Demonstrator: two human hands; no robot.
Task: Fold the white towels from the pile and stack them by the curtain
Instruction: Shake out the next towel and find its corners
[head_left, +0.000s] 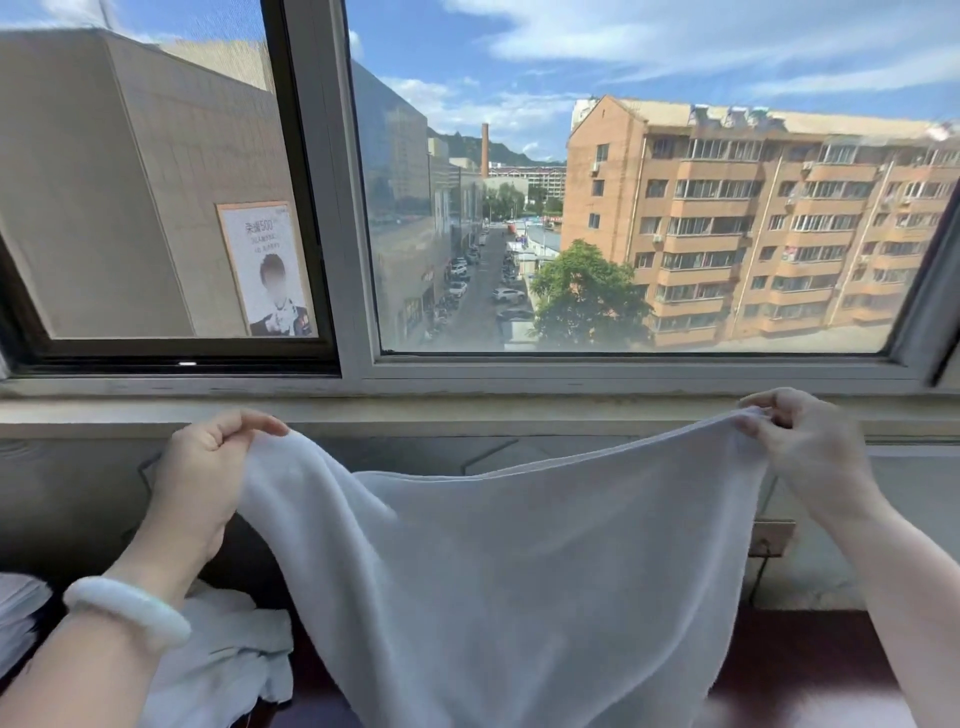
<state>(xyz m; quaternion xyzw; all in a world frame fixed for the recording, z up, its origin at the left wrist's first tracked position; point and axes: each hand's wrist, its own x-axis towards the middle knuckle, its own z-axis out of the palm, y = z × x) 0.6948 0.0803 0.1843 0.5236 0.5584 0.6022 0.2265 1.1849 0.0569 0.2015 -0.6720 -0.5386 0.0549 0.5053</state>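
Note:
A white towel (519, 571) hangs spread in the air in front of me, just below the window sill. My left hand (202, 467) pinches its upper left corner between thumb and fingers. My right hand (810, 447) pinches the upper right corner at about the same height. The top edge sags between the two hands and the cloth drapes down past the bottom of the view. A crumpled pile of white towels (228, 660) lies low at the left, under my left forearm, which wears a pale bangle.
A wide window (623, 208) with a grey sill (467, 405) fills the upper view. Below it runs a grey wall panel (78, 493). A dark reddish surface (800, 654) shows at the lower right. A stack of something pale (18, 613) sits at the far left edge.

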